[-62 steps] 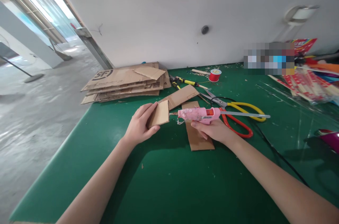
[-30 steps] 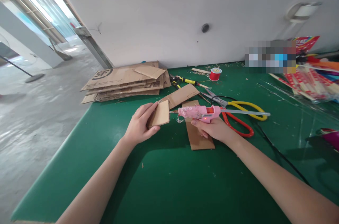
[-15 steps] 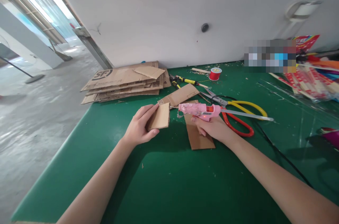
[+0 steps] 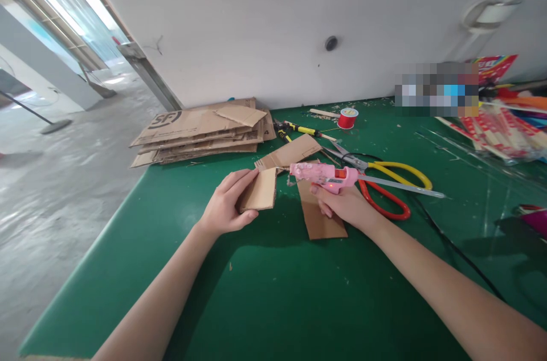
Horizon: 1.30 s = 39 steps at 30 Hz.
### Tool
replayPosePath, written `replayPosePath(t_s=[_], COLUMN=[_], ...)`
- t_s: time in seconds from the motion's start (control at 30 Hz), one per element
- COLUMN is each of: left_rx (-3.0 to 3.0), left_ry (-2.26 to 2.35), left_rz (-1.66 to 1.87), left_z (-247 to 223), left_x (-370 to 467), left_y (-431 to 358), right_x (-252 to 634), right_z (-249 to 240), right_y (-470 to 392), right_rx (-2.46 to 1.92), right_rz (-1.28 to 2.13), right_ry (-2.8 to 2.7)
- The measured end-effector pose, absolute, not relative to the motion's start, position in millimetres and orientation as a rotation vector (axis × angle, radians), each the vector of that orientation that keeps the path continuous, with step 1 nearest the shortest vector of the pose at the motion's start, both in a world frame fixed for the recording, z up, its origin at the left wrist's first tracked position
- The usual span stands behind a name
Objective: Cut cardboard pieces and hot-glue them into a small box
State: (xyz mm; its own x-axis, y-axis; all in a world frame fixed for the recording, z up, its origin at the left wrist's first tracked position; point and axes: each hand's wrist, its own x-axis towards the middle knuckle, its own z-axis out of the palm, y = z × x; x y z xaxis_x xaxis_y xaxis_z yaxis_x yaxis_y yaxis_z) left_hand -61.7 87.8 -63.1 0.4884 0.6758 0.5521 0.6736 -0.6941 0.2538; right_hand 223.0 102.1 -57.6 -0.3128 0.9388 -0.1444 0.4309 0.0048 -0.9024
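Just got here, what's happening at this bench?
A person grips a small cardboard piece in the left hand and a pink hot glue gun in the right hand. The nozzle is at the piece's upper corner; whether it touches is too fine to tell. A glue stick pokes out of the gun's back. A cardboard strip lies beneath the gun, scissors behind it, and a cardboard stack near the wall.

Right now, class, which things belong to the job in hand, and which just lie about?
In use:
card, in left hand
glue gun, in right hand
glue stick, in gun

Lying about, it seems:
far strip
near strip
scissors
spool
cardboard stack
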Motion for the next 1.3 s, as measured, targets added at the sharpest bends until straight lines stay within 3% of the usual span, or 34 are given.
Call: replayPosePath(t_s=[1.3], left_rx=[2.706], left_ry=[1.176], left_rz=[1.078], left_z=[-63.1], left_x=[-60.9], left_y=[87.9], right_x=[221.8], right_z=[-53.7], right_y=[98.6], right_rx=[-1.415], right_rz=[1.405], right_ry=[-1.651])
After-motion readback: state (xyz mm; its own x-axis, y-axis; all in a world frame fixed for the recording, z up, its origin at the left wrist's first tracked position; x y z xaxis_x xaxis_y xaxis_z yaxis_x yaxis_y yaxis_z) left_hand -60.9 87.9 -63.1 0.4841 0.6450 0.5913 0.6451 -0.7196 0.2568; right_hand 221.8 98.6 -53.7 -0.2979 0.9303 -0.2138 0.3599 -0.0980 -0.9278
